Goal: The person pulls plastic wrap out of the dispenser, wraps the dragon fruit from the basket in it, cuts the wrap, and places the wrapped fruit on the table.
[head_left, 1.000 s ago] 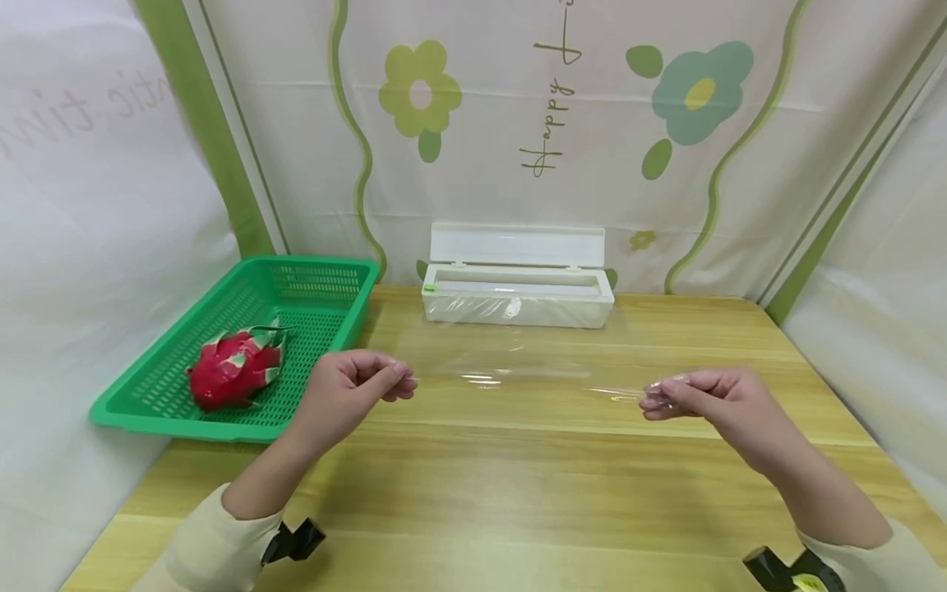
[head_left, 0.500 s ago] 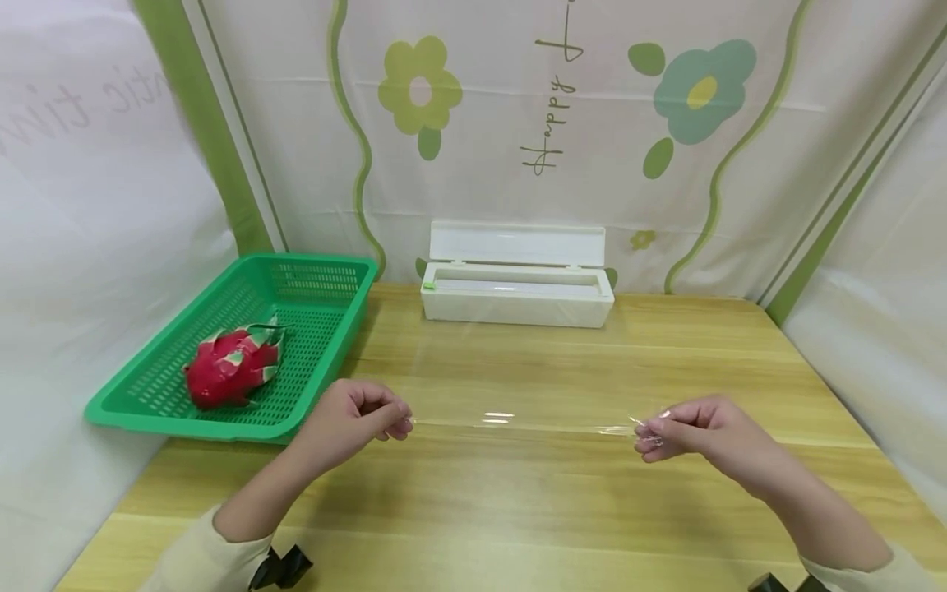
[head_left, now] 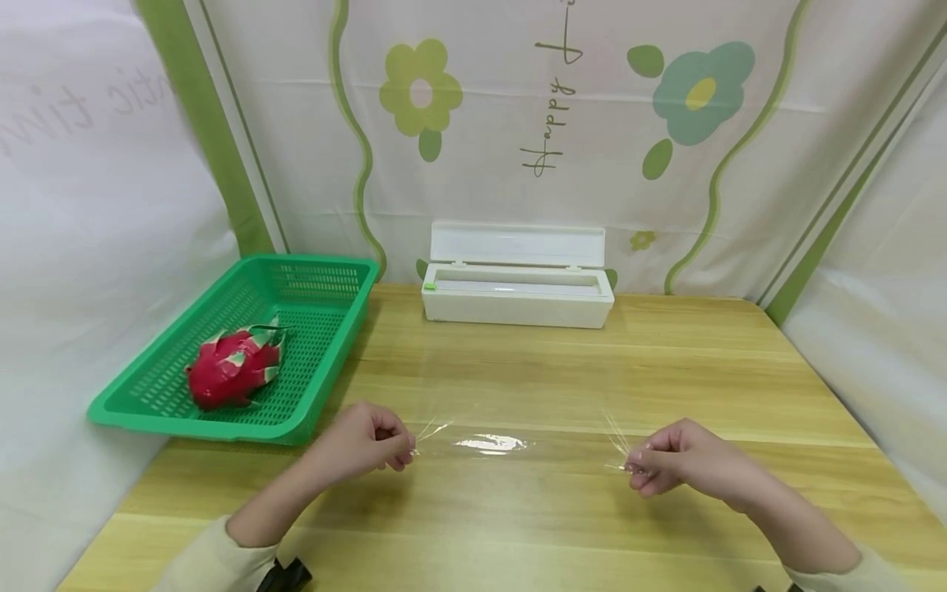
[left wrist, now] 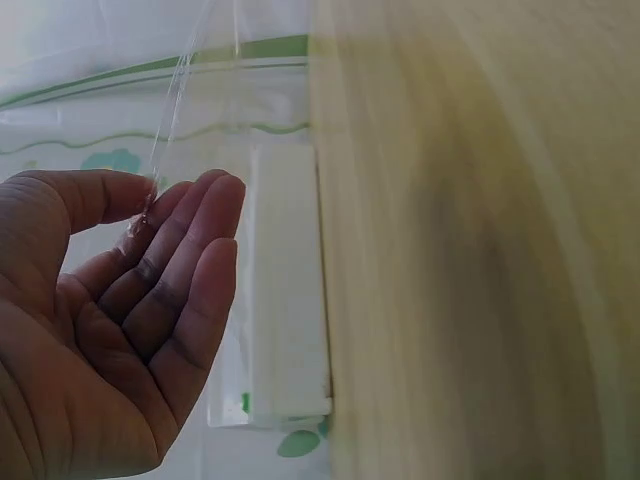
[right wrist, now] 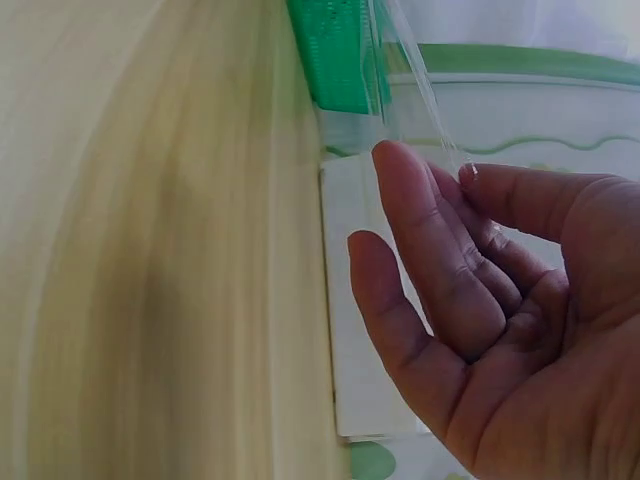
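Note:
A clear sheet of plastic wrap (head_left: 491, 444) spans the space between my two hands above the table, showing mostly by its glints. My left hand (head_left: 373, 440) pinches one corner between thumb and fingers; in the left wrist view the wrap (left wrist: 172, 120) gathers into creases at the thumb tip. At the other corner my right hand (head_left: 676, 460) pinches the wrap, and creased strands (right wrist: 425, 85) run up from its thumb in the right wrist view. Behind the wrap stands a long white wrap box (head_left: 518, 308) with its lid (head_left: 518, 245) raised.
To the left, a green plastic basket (head_left: 325, 395) holds a red dragon fruit (head_left: 233, 367). The wooden table (head_left: 703, 345) ends at a printed cloth backdrop (head_left: 488, 123), with white cloth at both sides.
Both hands have drawn back toward the near edge, pulling the wrap away from the white box, which it overlapped in view a second ago. The basket and box have stayed put.

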A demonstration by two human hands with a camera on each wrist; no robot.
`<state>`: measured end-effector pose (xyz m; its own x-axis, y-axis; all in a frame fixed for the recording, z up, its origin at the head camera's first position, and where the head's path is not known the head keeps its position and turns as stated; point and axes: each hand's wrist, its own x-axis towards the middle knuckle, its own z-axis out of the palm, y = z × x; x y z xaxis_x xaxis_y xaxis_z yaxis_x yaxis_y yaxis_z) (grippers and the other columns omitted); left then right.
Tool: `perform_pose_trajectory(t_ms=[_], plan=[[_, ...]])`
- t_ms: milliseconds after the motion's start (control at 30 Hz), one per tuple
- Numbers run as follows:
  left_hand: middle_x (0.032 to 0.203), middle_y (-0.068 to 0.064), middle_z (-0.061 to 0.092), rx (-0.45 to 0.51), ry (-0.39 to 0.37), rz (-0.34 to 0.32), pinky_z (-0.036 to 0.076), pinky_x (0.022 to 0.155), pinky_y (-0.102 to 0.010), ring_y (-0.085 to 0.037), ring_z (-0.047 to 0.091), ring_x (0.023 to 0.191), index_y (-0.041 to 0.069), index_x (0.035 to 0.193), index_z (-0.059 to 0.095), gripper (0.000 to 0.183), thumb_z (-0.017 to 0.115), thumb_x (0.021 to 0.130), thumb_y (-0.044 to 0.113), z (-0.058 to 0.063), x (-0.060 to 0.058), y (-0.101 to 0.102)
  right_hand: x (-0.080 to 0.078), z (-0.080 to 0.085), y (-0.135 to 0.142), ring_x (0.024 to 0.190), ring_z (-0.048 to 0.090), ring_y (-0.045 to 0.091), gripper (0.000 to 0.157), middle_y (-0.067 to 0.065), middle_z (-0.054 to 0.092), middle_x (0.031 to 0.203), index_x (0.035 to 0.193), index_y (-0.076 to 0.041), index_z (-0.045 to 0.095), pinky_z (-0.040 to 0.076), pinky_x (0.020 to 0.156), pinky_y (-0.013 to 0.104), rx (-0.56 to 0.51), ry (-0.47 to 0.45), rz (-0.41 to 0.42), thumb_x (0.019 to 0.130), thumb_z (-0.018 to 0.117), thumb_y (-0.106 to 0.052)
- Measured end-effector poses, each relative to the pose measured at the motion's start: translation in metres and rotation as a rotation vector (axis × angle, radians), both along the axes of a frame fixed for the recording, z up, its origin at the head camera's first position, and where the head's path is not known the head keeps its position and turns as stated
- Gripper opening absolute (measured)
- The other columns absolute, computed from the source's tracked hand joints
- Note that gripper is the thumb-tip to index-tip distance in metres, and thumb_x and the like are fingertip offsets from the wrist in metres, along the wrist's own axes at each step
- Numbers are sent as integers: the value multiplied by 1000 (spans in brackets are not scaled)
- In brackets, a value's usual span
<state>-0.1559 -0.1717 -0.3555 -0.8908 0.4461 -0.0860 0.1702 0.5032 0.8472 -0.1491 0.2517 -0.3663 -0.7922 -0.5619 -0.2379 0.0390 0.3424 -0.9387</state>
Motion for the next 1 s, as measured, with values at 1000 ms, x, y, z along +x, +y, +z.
perform_pose_trajectory(t_ms=[1000], plan=[[45,11,36,-652,477,63,28,39,-25,-6,34,45,23,49,41,35,59,78,31,-53,3,13,14,-35,-29,37,32,2,42,-12,37,41,48,-18,44,31,39,21,687,461,-133,82,59,-38]])
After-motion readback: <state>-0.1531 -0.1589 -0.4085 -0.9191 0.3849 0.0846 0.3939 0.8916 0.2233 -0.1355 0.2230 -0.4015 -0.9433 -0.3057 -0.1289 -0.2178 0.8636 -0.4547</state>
